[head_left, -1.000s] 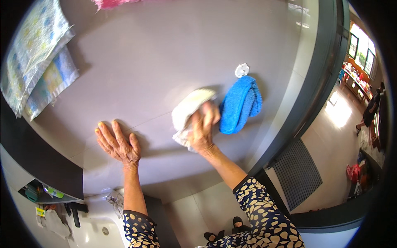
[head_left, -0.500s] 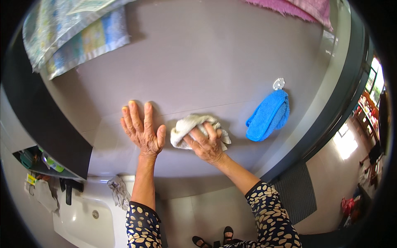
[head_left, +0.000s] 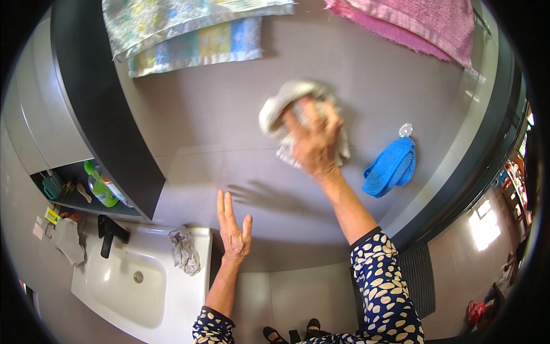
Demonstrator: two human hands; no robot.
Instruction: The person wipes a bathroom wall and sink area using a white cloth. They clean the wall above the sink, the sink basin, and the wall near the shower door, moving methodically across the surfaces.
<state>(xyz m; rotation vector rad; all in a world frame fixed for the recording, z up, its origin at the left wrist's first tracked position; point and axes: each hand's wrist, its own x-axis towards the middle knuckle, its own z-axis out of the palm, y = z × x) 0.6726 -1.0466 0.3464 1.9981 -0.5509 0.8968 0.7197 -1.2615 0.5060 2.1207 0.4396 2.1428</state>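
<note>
My right hand [head_left: 315,137] presses a whitish cloth [head_left: 286,103] against the grey tiled wall [head_left: 217,123], its fingers bent over the bunched fabric and slightly blurred. Lower and to the left, my left hand [head_left: 234,229] is held up off the wall with its fingers stretched out; nothing is in it, and its shadow falls on the tiles beside it. A blue cloth [head_left: 391,167] hangs from a clear hook [head_left: 405,131] to the right of my right hand.
Above hang a pastel checked towel [head_left: 195,49] and a pink towel [head_left: 424,28]. At the lower left are a white sink [head_left: 123,286] with a black faucet [head_left: 112,232], a crumpled grey cloth [head_left: 184,249] on its rim, and a shelf holding a green bottle [head_left: 102,186]. A dark door frame [head_left: 458,206] borders the right.
My right hand has slid the whitish cloth up and to the right along the wall. The left hand has come off the wall and dropped lower. The view has shifted too.
</note>
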